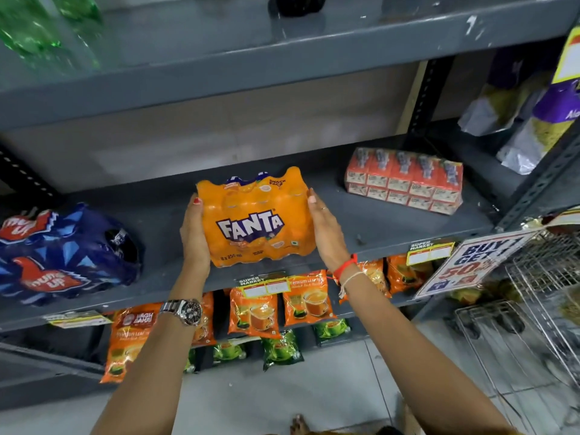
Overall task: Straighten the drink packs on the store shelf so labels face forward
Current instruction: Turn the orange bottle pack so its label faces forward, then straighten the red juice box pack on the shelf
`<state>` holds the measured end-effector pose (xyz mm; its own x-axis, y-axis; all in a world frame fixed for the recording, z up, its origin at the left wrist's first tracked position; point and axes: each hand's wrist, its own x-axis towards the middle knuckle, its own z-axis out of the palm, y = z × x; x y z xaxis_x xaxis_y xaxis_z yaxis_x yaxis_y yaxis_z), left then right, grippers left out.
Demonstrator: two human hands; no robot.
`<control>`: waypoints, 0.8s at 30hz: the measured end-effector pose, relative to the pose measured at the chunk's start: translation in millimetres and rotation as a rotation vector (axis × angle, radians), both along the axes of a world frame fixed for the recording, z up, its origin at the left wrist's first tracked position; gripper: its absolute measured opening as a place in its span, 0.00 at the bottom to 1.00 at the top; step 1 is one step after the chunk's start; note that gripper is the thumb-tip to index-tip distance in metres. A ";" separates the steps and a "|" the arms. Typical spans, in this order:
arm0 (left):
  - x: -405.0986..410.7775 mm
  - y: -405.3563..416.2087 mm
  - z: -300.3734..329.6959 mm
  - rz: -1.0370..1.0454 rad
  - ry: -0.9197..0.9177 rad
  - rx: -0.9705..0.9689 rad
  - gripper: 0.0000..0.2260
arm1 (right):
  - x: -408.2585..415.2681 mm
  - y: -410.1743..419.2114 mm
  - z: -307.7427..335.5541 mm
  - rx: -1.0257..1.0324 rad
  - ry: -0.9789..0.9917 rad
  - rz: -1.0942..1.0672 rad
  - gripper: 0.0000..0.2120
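An orange Fanta pack (pixel 254 218) sits at the front of the grey middle shelf (pixel 392 224), tilted back with its label facing me. My left hand (pixel 194 237) presses its left side and my right hand (pixel 328 230) presses its right side. A blue Thums Up pack (pixel 62 255) lies on the shelf's left, skewed on its side. A red-and-white pack of small drink cartons (pixel 405 180) rests at the right rear, turned at an angle.
The upper shelf (pixel 251 54) overhangs closely, with green bottles (pixel 40 29) at its left. Tea pouches (pixel 254 309) hang below the shelf edge. A wire basket rack (pixel 546 277) and a sale sign (pixel 470 265) stand at the right. Snack bags (pixel 518 114) fill the right bay.
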<state>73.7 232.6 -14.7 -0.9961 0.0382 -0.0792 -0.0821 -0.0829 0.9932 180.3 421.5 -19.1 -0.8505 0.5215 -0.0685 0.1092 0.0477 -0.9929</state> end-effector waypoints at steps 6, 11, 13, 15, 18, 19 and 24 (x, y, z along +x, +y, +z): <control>43.6 40.9 -13.6 0.378 0.240 -0.311 0.29 | 18.5 47.4 -1.2 -0.012 0.077 -0.348 0.24; 88.4 105.6 -22.3 0.432 0.335 -0.356 0.31 | 34.4 126.2 6.1 0.417 -0.043 -0.530 0.24; 104.1 136.6 -26.6 0.385 0.387 -0.376 0.32 | 37.8 160.1 6.9 0.457 -0.118 -0.593 0.28; 120.5 168.8 -29.2 0.334 0.458 -0.421 0.32 | 40.3 189.8 6.6 0.460 -0.187 -0.669 0.32; 135.8 214.2 -31.4 0.257 0.523 -0.507 0.33 | 41.4 228.3 5.4 0.346 -0.301 -0.677 0.36; 138.7 231.9 -32.2 0.230 0.539 -0.533 0.33 | 41.4 244.4 3.7 0.292 -0.338 -0.666 0.36; 128.1 294.7 -40.0 -0.072 0.647 -0.630 0.35 | 45.3 289.0 -7.2 0.092 -0.381 -0.383 0.17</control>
<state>201.8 527.2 -54.7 -0.8499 0.2413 0.4684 0.5244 0.4753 0.7065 225.6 710.5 -26.2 -0.5230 0.8071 -0.2741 0.4866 0.0187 -0.8734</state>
